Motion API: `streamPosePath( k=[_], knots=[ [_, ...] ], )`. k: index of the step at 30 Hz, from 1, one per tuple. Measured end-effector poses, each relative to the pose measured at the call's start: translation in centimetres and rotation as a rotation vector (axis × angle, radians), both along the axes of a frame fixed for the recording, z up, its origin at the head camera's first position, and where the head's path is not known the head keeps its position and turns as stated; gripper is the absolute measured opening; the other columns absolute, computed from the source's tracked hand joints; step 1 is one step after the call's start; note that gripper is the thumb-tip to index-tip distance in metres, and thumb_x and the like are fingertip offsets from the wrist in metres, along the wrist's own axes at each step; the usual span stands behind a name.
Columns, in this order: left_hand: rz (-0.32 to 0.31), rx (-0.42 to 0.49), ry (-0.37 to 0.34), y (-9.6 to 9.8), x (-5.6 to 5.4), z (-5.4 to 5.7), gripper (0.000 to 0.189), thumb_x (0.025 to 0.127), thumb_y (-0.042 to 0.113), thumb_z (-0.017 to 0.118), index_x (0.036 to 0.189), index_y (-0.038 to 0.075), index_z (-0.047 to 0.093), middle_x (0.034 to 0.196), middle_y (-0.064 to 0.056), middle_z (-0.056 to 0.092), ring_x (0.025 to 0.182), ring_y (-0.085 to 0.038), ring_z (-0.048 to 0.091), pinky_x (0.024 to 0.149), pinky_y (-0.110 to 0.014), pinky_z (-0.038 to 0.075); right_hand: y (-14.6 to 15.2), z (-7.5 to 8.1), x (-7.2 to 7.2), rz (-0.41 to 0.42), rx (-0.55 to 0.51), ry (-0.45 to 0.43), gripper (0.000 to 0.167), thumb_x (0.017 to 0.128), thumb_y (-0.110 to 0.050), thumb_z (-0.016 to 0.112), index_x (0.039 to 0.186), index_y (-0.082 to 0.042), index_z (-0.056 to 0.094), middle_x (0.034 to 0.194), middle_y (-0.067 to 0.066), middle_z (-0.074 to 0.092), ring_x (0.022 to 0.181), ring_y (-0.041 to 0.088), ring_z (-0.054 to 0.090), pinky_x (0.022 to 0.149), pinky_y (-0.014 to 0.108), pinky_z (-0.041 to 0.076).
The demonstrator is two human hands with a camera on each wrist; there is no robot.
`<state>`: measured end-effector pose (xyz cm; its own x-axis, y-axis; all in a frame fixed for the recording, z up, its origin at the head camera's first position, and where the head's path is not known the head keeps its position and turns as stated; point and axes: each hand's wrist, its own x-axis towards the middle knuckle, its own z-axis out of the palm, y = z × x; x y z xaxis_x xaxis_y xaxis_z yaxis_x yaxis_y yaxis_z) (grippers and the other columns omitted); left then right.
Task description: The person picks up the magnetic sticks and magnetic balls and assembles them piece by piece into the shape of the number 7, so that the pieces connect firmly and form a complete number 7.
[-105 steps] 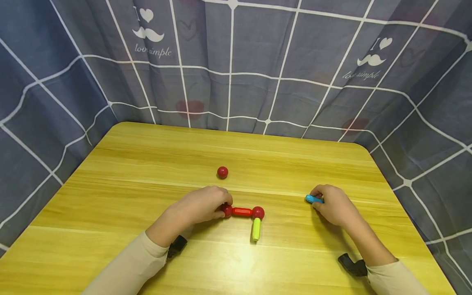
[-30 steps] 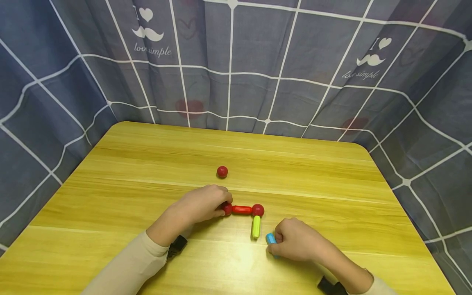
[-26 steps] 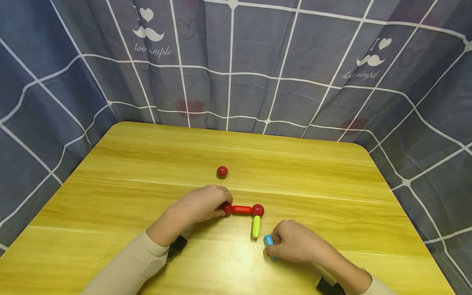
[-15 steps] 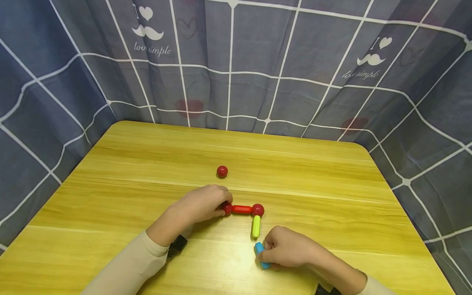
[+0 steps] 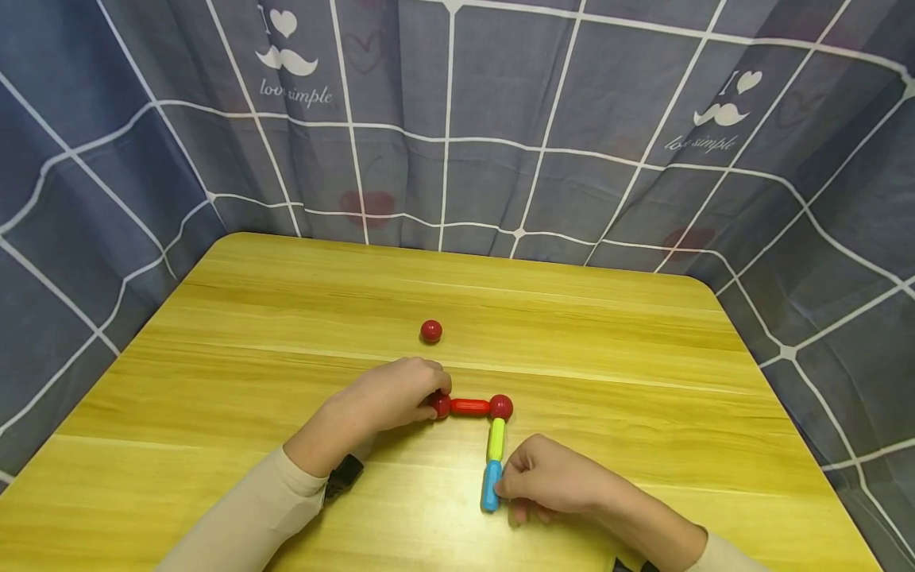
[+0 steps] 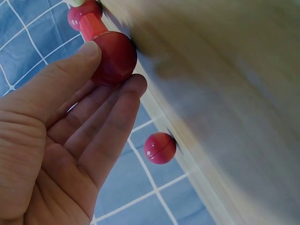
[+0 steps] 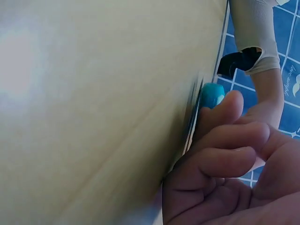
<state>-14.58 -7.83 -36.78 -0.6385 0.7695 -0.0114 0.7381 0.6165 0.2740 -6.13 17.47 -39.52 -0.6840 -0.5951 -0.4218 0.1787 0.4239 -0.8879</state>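
Observation:
With thumb and fingertips, my left hand (image 5: pixel 396 395) pinches a red ball (image 6: pixel 117 58) at the left end of a joined chain. From that ball a red rod (image 5: pixel 469 407) runs right to a second red ball (image 5: pixel 501 407). A yellow-green rod (image 5: pixel 496 439) extends from the second ball toward the near edge. In line with it lies a blue rod (image 5: pixel 491 486), its far end right at the yellow-green rod's near end. My right hand (image 5: pixel 554 479) pinches the blue rod from the right side; the right wrist view shows the blue end (image 7: pixel 212 95) beyond its curled fingers.
A loose red ball (image 5: pixel 431 331) sits farther back on the wooden table (image 5: pixel 286 294). A grey-blue checked curtain (image 5: pixel 493 191) hangs behind the table and at both sides. Black wrist straps (image 5: pixel 345 475) show at the sleeves.
My right hand has brought the blue rod leftward and nearer from the table's right, turning it into line with the yellow-green rod. My left hand has stayed on its ball.

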Motion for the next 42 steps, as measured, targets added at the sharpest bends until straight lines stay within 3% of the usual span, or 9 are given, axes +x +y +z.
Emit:
streamPosePath(
  k=[7,18,22,28,34,37,42],
  knots=[
    [-0.001,-0.002,-0.007,0.0,-0.1,0.0,0.017,0.080,0.012,0.081,0.088,0.014,0.067,0.081,0.007,0.060,0.072,-0.008,0.052,0.068,-0.023,0.048,0.0,-0.3,-0.4,-0.042,0.021,0.009,0.031,0.091,-0.012,0.063,0.064,0.003,0.061,0.056,0.008,0.062,0.038,0.006,0.040,0.037,0.018,0.031],
    [-0.012,0.000,0.001,0.1,-0.1,0.0,0.016,0.080,0.012,0.081,0.088,0.013,0.067,0.080,0.007,0.059,0.071,-0.007,0.052,0.067,-0.023,0.047,0.2,-0.2,-0.5,-0.015,-0.012,-0.025,0.024,0.092,-0.013,0.063,0.076,0.003,0.067,0.061,0.009,0.062,0.039,0.007,0.038,0.038,0.018,0.031],
    [-0.008,-0.007,0.001,0.1,0.0,0.0,0.016,0.081,0.012,0.080,0.089,0.013,0.067,0.082,0.006,0.060,0.072,-0.007,0.052,0.067,-0.023,0.048,0.5,0.0,-0.6,-0.011,0.023,0.037,0.020,0.092,-0.014,0.063,0.079,0.000,0.067,0.065,0.009,0.064,0.044,0.010,0.043,0.041,0.021,0.036],
    [-0.005,-0.012,-0.018,0.2,0.0,0.0,0.017,0.081,0.013,0.080,0.092,0.012,0.067,0.085,0.005,0.061,0.074,-0.008,0.052,0.069,-0.024,0.048,1.2,0.5,-0.9,-0.014,0.143,0.216,0.008,0.088,-0.011,0.062,0.084,-0.008,0.069,0.073,0.004,0.066,0.059,0.014,0.054,0.050,0.024,0.043],
    [-0.039,0.053,-0.021,-0.3,-0.5,0.2,0.017,0.084,0.014,0.077,0.098,0.009,0.069,0.092,0.001,0.065,0.078,-0.011,0.055,0.074,-0.026,0.050,1.4,1.0,-1.0,-0.011,0.222,0.365,0.006,0.088,-0.012,0.063,0.085,-0.015,0.069,0.072,-0.003,0.066,0.062,0.011,0.055,0.052,0.024,0.043],
    [-0.003,0.108,0.022,-0.7,-1.0,0.4,0.019,0.087,0.015,0.075,0.103,0.007,0.069,0.098,-0.002,0.067,0.085,-0.014,0.059,0.079,-0.029,0.051,1.3,1.1,-1.0,-0.004,0.224,0.410,0.005,0.088,-0.014,0.066,0.085,-0.015,0.068,0.072,-0.004,0.065,0.061,0.010,0.055,0.051,0.023,0.044],
    [0.168,0.182,0.118,-1.0,-1.9,0.3,0.028,0.088,0.018,0.072,0.113,0.005,0.067,0.107,-0.005,0.067,0.095,-0.020,0.064,0.083,-0.036,0.053,0.9,1.2,-0.9,0.007,0.225,0.476,0.009,0.087,-0.010,0.066,0.083,-0.018,0.066,0.071,-0.006,0.065,0.061,0.008,0.056,0.052,0.023,0.046]
  ],
)
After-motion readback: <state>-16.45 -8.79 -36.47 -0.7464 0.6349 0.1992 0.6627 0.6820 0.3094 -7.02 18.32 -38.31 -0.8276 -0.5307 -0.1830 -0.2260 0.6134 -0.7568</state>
